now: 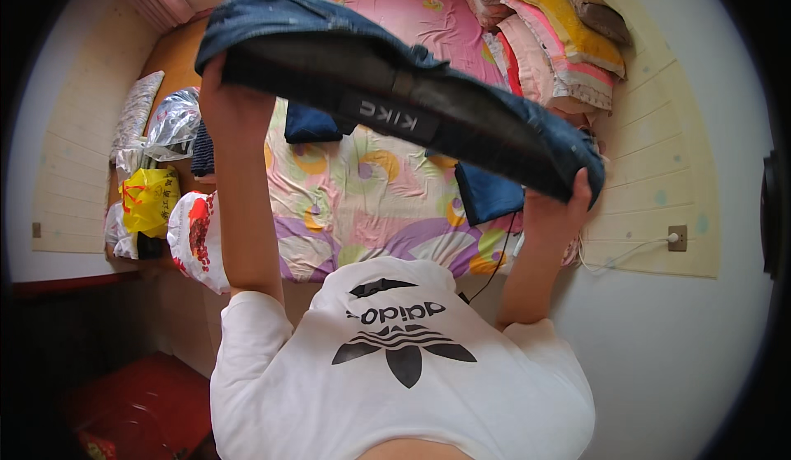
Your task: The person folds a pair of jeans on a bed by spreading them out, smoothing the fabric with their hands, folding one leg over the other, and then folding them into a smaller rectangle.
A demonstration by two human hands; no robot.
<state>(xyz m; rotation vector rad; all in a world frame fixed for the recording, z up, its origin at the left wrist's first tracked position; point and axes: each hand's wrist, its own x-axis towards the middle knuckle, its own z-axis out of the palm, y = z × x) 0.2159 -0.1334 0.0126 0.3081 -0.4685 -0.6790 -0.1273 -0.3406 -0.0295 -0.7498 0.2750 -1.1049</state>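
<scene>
Over a patterned bed [367,217] beside a wall [659,328], both hands [227,101] hold denim [375,89]

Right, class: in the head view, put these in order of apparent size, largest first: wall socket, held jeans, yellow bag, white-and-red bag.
1. Jeans, though nearness to the camera may enlarge them.
2. Yellow bag and white-and-red bag: too alike to rank; an arm partly covers the latter.
3. Wall socket.
</scene>
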